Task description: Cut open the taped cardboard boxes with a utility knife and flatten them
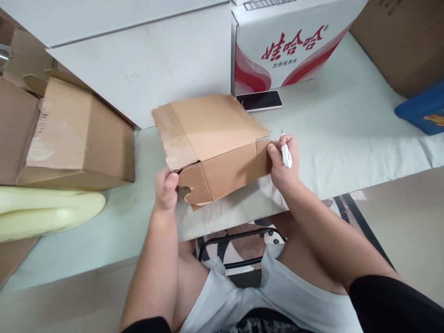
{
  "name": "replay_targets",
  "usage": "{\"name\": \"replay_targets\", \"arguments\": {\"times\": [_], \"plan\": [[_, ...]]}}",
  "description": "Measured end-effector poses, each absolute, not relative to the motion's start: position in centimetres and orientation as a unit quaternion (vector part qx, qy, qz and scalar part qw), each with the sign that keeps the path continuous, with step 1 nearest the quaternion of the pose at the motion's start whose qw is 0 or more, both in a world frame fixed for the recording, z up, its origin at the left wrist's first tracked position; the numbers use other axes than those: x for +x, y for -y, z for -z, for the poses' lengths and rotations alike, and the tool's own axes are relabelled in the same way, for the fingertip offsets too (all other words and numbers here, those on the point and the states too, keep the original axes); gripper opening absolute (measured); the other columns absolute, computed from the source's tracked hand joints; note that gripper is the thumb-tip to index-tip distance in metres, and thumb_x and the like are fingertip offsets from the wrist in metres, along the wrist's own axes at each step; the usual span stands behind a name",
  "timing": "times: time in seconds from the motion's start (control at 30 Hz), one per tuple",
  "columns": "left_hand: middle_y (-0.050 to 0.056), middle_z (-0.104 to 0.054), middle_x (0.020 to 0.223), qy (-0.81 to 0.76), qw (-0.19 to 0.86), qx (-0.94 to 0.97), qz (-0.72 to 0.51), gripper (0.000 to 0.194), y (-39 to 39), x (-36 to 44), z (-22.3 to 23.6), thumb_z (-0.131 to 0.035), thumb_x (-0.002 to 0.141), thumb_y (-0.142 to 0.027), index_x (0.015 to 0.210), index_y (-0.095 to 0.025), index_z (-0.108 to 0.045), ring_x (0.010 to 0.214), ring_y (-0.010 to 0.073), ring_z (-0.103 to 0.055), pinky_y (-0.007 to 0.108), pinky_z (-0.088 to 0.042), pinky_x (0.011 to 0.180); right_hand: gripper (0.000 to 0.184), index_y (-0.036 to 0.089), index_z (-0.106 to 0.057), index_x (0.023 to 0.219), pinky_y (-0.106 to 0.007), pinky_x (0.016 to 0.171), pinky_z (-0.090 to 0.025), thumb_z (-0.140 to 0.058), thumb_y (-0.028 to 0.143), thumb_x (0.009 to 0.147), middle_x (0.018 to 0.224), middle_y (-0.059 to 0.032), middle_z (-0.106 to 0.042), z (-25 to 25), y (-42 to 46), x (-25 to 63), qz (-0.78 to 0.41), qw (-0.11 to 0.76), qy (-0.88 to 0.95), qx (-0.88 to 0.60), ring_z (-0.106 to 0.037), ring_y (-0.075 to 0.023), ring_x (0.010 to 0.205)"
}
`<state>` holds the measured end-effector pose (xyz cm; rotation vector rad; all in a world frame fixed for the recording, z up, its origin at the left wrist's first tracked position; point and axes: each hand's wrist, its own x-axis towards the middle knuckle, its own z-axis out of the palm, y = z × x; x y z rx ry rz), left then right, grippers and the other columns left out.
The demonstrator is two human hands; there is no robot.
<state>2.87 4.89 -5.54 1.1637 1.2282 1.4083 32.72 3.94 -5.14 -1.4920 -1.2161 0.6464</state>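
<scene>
A brown cardboard box point(229, 169), its flaps rough-edged, is tilted up over the front of the table between my hands. My left hand point(167, 188) is closed on its left end, thumb against the torn flap. At the right end my right hand point(285, 162) pinches the corner of the same box. A small white utility knife point(286, 156) with a thin tip is also held in that hand, tucked against the fingers. The box's underside and my fingers behind the cardboard are hidden.
A phone point(260, 100) lies behind the box, before a white-and-red carton point(284, 51). A large white box point(149, 64) stands at the back. On the left are brown cartons point(107, 143) and a pale yellow object point(52, 212); on the right, a blue container point(425, 111).
</scene>
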Motion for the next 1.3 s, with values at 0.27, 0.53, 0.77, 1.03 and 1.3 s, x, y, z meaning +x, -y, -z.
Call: {"name": "replay_targets", "arguments": {"times": [0.27,0.53,0.77,1.03,1.3], "plan": [[0.01,-0.078,0.081,-0.456,0.452,0.578,-0.504,0.067,-4.2,2.8,4.7,-0.078,0.066,-0.084,0.085,-0.02,-0.08,0.089,0.0298,-0.078,0.038,-0.064,0.081,0.034,0.029,-0.029,0.095,-0.037,0.071,-0.038,-0.046,0.058,0.099,0.082,0.0012,-0.037,5.0,-4.0,32.9,-0.239,0.514,0.515,-0.643,-0.045,-0.021,0.073],[-0.002,-0.049,0.058,-0.554,0.308,0.554,-0.539,0.059,-4.4,2.6,4.8,-0.077,0.079,-0.074,0.062,-0.019,-0.063,0.055,0.0112,-0.043,0.026,-0.037,0.052,0.029,0.029,-0.03,0.098,-0.035,0.063,-0.038,-0.052,0.048,0.095,0.08,0.0024,-0.04,5.2,-4.2,32.4,-0.324,0.524,0.494,-0.613,-0.045,-0.0189,0.068],[0.002,-0.061,0.076,-0.535,0.307,0.471,-0.63,0.066,-5.3,2.9,5.7,-0.077,0.072,-0.082,0.078,-0.017,-0.067,0.071,0.0158,-0.058,0.03,-0.051,0.07,0.04,0.029,-0.039,0.097,-0.032,0.061,-0.037,-0.073,0.049,0.09,0.073,0.0064,-0.039,5.3,-3.6,32.2,-0.353,0.568,0.523,-0.528,-0.041,-0.0145,0.062],[-0.004,-0.04,0.065,-0.537,0.313,0.448,-0.643,0.061,-5.3,2.9,5.8,-0.079,0.077,-0.072,0.065,-0.02,-0.05,0.061,0.0107,-0.039,0.027,-0.036,0.061,0.042,0.029,-0.038,0.095,-0.031,0.059,-0.036,-0.077,0.045,0.089,0.075,0.0067,-0.042,5.1,-3.8,32.0,-0.388,0.596,0.498,-0.496,-0.04,-0.0131,0.061],[-0.004,-0.045,0.064,-0.538,0.329,0.442,-0.638,0.046,-5.3,3.1,5.6,-0.084,0.07,-0.055,0.068,-0.018,-0.057,0.059,0.0098,-0.04,0.026,-0.035,0.059,0.038,0.029,-0.039,0.092,-0.031,0.057,-0.034,-0.075,0.039,0.088,0.073,0.0065,-0.041,5.3,-4.0,31.9,-0.379,0.612,0.485,-0.497,-0.038,-0.0133,0.061]]}}
